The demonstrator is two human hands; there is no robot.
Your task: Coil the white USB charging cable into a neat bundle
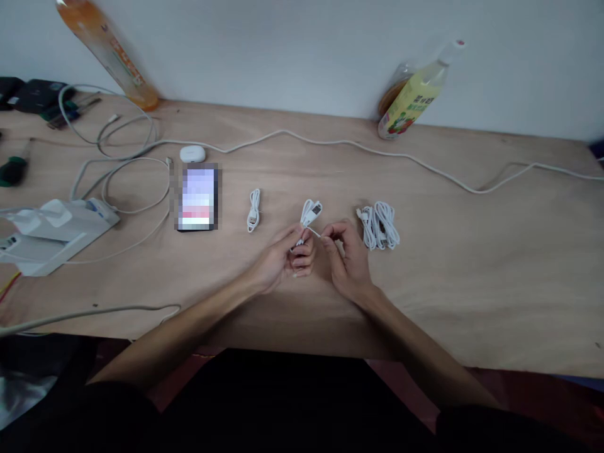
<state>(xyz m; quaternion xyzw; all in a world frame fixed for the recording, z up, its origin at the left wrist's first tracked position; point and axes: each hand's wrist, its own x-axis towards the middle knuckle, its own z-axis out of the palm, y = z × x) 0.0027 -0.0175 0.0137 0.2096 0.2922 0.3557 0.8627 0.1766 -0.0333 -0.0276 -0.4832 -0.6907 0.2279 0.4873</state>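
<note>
Left hand (278, 261) pinches the cable (310, 215) at its waist, between a lone coil (253, 211) and the pile (379, 225); right hand (350, 258) pinches a thin tie (313, 232). Risk: too hard a pull could snap the tie; a slack left grip could let the cable spread.

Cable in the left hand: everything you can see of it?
The white cable, plastic-looking, is folded into a looped bundle, a grey-and-white plug near its upper end. The left hand grips its lower part over the table; the right hand pinches a thin white strand beside it, tie or cable unclear.
</note>
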